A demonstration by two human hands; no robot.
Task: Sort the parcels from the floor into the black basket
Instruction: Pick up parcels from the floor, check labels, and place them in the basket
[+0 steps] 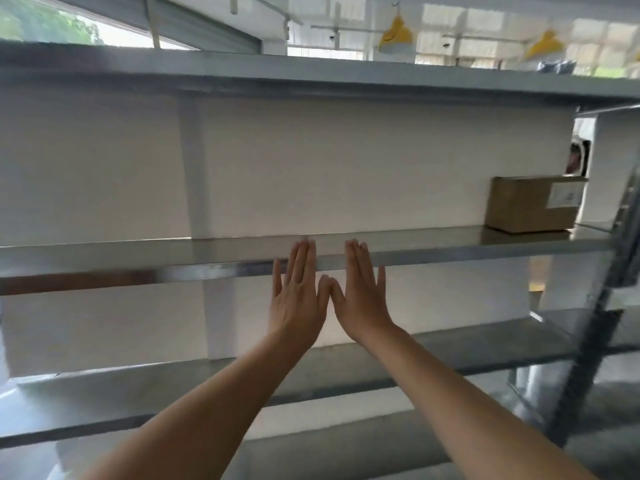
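Both hands up in front of the middle shelf (pixel 138 254), left hand (pixel 298 292) and right hand (pixel 360 292) side by side, thumbs touching. Box (pixel 530 204) sits far right on that shelf.

Two bare hands are in view at the middle of the frame: the left hand (pixel 297 295) and the right hand (pixel 360 295), each with flat, spread fingers and nothing in it. Two forearms lead up to them from the bottom edge. One brown cardboard box (pixel 533 203) sits at the right of the frame, with one white label (pixel 564 195) on its face. The metal rack (pixel 588 341) shows four shelves, from the top of the frame down to the lower part. Two yellow hanging lamps (pixel 396 35) show at the upper right. The basket and floor parcels are out of view, so they cannot be counted.
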